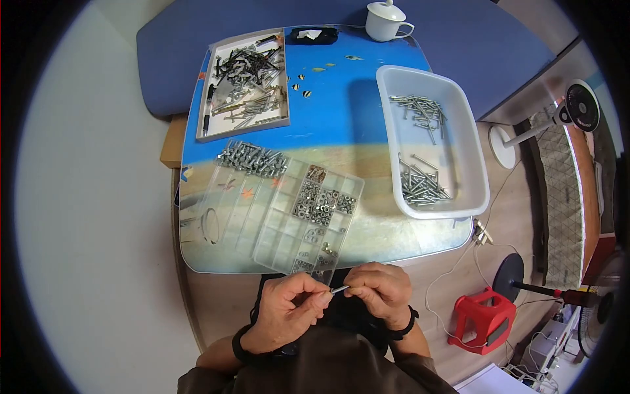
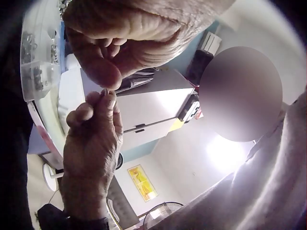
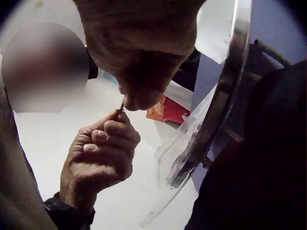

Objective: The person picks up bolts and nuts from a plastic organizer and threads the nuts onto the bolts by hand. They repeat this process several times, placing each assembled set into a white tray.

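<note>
Close over the front edge of the table, a slim silver bolt (image 1: 339,289) spans the gap between two hands. The left hand (image 1: 292,310) pinches one end between thumb and forefinger, and the right hand (image 1: 380,292) pinches the other end. In the right wrist view the bolt (image 3: 123,103) shows as a thin dark line between the fingertips; whether a nut sits on it I cannot tell. Just beyond the hands lies a clear compartment box (image 1: 275,226) of nuts and washers. Its open lid (image 1: 220,197) extends left, with a heap of short bolts (image 1: 252,159) along its far end.
A white tub (image 1: 482,177) with two piles of long bolts stands on the right. At the far left sits a shallow box (image 1: 287,98) of mixed screws and pens. A lidded white cup (image 1: 386,23) is at the back. A red stool (image 1: 482,320) stands on the floor.
</note>
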